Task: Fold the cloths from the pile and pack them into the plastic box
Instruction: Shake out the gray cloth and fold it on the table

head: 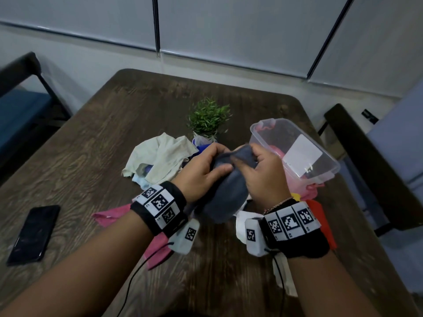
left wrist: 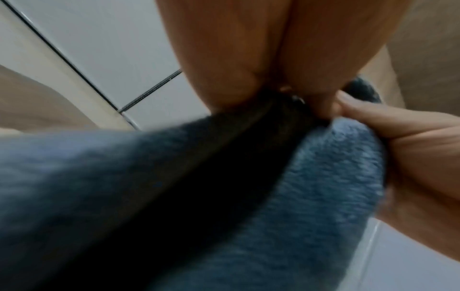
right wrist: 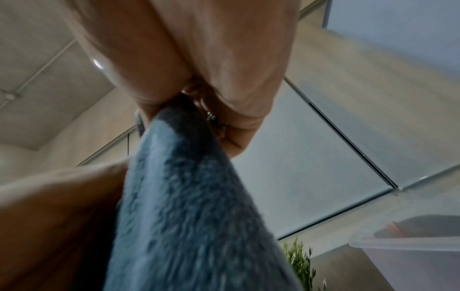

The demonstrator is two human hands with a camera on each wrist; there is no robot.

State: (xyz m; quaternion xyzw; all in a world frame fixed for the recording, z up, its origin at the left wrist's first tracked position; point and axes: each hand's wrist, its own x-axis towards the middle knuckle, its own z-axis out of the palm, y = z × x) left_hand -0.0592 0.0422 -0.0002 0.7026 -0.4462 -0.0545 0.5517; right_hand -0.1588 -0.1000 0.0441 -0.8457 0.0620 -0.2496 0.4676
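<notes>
Both hands hold a dark grey-blue cloth [head: 226,191] up above the table, and it hangs down between my wrists. My left hand [head: 206,168] pinches its upper edge with thumb and fingers; my right hand [head: 256,170] grips the same edge close beside it. The left wrist view shows the cloth [left wrist: 323,187] bunched under curled fingers, and in the right wrist view the cloth [right wrist: 189,196] hangs from a pinch. The clear plastic box [head: 325,156] stands tilted at the right, with pink cloth inside. The pile [head: 160,156], pale cream on top, lies behind my left hand.
A small potted plant [head: 207,122] stands behind the pile. A black phone [head: 34,233] lies at the table's left. A pink cloth [head: 109,217] lies under my left wrist; red [head: 320,213] and white [head: 240,225] cloths lie under my right. Dark chairs flank the table.
</notes>
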